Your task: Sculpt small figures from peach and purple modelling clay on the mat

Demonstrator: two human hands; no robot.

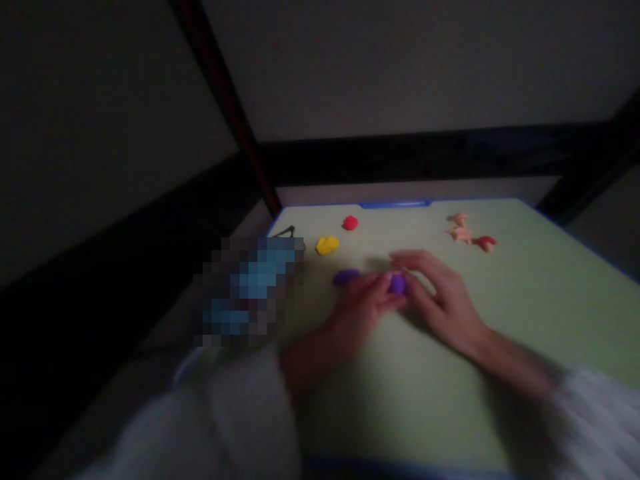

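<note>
Between my two hands, over the middle of the table, is a small rounded lump of purple modelling clay (398, 285). My left hand (361, 303) pinches it from the left with its fingers closed. On the other side my right hand (440, 290) curves around it, thumb against the lump and index finger arched above. A second purple clay piece (346, 276) lies on the table just beyond my left hand. Motion and dim light blur the fingers a little.
The pale table (400, 413) has a blue edge. Farther back lie a yellow clay lump (327, 245) and a red clay lump (351, 223). At the right are several small pinkish shapes (461, 234) and a red-and-pink one (485, 243). A pixelated bluish object (255, 280) is at the left.
</note>
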